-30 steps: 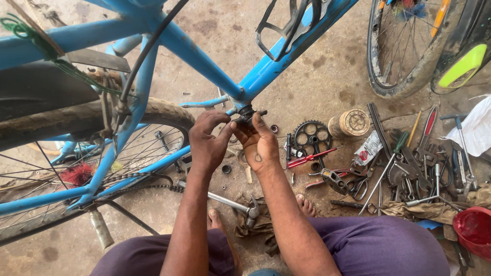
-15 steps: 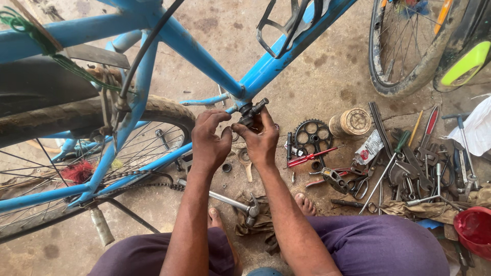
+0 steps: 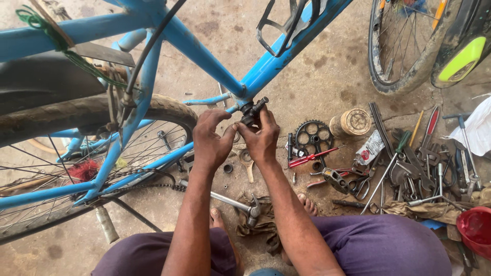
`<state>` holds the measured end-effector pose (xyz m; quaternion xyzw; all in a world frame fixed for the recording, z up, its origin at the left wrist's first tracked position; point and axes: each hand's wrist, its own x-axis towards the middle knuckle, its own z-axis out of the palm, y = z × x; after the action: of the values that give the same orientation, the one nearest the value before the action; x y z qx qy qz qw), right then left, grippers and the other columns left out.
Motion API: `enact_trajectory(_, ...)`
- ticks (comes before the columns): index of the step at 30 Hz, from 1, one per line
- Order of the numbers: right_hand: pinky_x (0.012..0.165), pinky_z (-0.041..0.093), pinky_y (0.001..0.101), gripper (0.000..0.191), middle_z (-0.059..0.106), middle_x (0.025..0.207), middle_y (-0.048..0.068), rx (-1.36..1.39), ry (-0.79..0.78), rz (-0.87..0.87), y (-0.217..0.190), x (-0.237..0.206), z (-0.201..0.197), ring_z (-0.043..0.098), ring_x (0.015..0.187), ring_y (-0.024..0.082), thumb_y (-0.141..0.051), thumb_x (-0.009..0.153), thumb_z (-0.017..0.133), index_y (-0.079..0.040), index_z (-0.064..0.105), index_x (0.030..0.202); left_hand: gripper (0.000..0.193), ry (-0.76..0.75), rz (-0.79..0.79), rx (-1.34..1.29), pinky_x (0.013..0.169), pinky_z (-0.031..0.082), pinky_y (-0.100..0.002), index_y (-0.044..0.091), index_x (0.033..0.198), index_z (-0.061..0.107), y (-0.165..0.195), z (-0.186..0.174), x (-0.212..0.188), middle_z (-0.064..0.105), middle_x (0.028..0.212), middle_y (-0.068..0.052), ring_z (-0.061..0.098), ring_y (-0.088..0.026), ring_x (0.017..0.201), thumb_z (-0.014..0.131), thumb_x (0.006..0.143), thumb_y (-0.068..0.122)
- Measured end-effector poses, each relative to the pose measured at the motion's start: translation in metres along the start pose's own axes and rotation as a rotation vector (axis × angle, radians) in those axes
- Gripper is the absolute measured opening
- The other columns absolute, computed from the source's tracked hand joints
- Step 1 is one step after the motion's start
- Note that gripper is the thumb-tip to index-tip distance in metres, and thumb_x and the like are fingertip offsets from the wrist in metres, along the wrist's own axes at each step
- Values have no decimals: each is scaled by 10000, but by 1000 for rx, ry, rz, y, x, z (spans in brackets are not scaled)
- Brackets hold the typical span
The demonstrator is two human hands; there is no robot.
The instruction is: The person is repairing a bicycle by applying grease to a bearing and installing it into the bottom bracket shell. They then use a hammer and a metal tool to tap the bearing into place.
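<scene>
Head view, listing left to right. Rear wheel is lying at far left under the blue bicycle frame, its chain running along the lower stay. Left hand is resting against the frame's bottom junction, its grip curled, fingertips touching the right hand; whether it is pinching anything cannot be told. Bottom bracket axle, dark and greasy, is sticking out of the junction where the blue tubes are meeting. Right hand is closing its grip around that axle from below. Hammer is lying on the concrete floor between the forearms, its head on a rag. Chainring is lying just right of the right hand, a red-handled screwdriver beside it. Spool is standing near the chainring. Pile of wrenches and pliers is crowding the floor farther right. Red bowl is sitting at the right edge. Second wheel is standing at upper right.
</scene>
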<state>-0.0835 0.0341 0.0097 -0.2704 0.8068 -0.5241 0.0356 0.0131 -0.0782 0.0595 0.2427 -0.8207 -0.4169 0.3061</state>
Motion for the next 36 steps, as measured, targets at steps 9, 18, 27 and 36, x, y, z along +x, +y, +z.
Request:
enact_trajectory(9, 731, 677, 345, 417, 640, 885, 83, 454, -49, 318, -3, 3, 1, 769, 808, 185, -308, 866, 796, 11, 603, 1054, 211, 7, -23, -56, 951, 544, -400, 20, 1027, 720, -1, 0, -1, 730, 1086, -136, 707, -298, 1067, 749, 818, 36)
enact_trajectory(18, 733, 699, 373, 423, 700, 958, 118, 1027, -16, 607, -19, 7, -5, 747, 832, 238, -248, 857, 795, 1, 640, 1161, 158, 13, -163, -261, 902, 572, -325, 15, 1047, 718, -1, -3, -3, 723, 1046, -104, 723, -207, 996, 691, 897, 53)
enact_trajectory(27, 680, 674, 364, 371, 679, 949, 65, 159, -30, 398, -20, 4, 0, 745, 821, 218, -125, 817, 772, 9, 638, 1135, 171, 12, -170, -280, 899, 569, -317, 13, 1058, 713, -3, -5, -2, 722, 1050, -105, 720, -204, 992, 684, 899, 67)
enact_trajectory(36, 785, 604, 387, 712, 604, 1108, 178, -200, 130, -342, 8, -3, 9, 663, 949, 254, -39, 804, 811, 69, 484, 1427, 242, 34, -130, -264, 924, 584, -356, 1, 1101, 701, -5, 0, -4, 738, 1059, -129, 743, -235, 1022, 760, 892, 109)
